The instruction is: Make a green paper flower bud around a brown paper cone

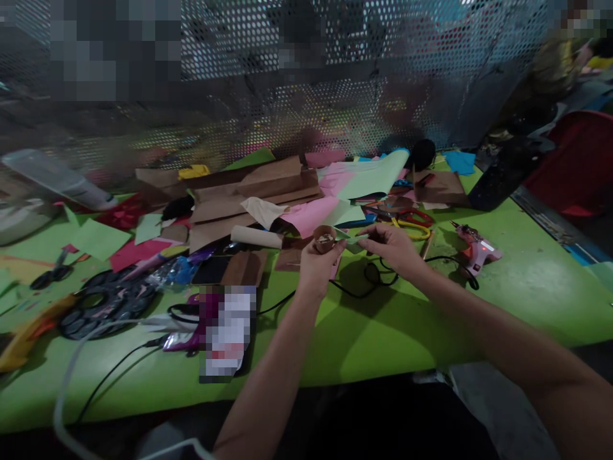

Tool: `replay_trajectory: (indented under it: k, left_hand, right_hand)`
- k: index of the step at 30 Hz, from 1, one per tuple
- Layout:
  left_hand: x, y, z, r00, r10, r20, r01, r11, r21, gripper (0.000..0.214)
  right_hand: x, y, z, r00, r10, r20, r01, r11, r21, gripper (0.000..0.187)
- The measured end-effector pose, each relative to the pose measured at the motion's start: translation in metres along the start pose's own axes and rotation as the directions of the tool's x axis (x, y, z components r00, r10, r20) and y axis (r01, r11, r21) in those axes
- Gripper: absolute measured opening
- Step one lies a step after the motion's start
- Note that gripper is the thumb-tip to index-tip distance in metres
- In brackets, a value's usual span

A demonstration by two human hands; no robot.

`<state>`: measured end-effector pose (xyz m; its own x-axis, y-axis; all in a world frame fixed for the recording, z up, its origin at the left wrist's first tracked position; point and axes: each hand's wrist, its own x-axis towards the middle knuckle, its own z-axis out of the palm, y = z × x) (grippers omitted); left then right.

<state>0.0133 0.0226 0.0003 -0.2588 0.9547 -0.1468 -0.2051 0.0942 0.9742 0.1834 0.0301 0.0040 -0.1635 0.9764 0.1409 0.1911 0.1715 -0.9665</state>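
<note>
My left hand (317, 259) is closed round a small brown paper cup (324, 239). Its round opening faces up, and something pale that I cannot make out lies inside. Just to the right, my right hand (387, 246) pinches a light green paper piece (355, 240) between thumb and fingers. The paper's left end reaches the cup's side, close to my left fingertips; whether it is stuck there I cannot tell. Both hands are raised over the green tabletop (378, 338).
A pink glue gun (479, 252) stands at the right, its black cord (354, 294) running under my hands. Yellow-handled scissors (412, 229) lie behind my right hand. Brown paper (253, 191) and coloured sheets (368, 176) heap along the back. A black tray (110, 303) is at left.
</note>
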Motion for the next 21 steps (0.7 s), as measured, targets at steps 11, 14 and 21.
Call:
replay_trajectory:
  k: [11,14,21]
  left_hand:
    - [-0.0018,0.0022,-0.0004,1.0,-0.008,-0.01,0.007,0.999,-0.041,0.046]
    - [-0.0006,0.0,-0.001,1.0,-0.004,0.008,0.004,0.999,-0.042,0.049]
    - [0.0,-0.001,-0.0002,1.0,0.014,0.015,-0.012,0.996,-0.085,0.05]
  right_hand:
    - [0.001,0.0009,-0.0008,0.999,0.034,-0.036,-0.033,0.999,0.043,0.047]
    - [0.001,-0.0001,-0.0009,0.999,0.013,-0.047,-0.01,0.998,0.059,0.043]
    - [0.002,0.001,0.0007,0.999,0.012,-0.046,-0.009,0.998,0.055,0.044]
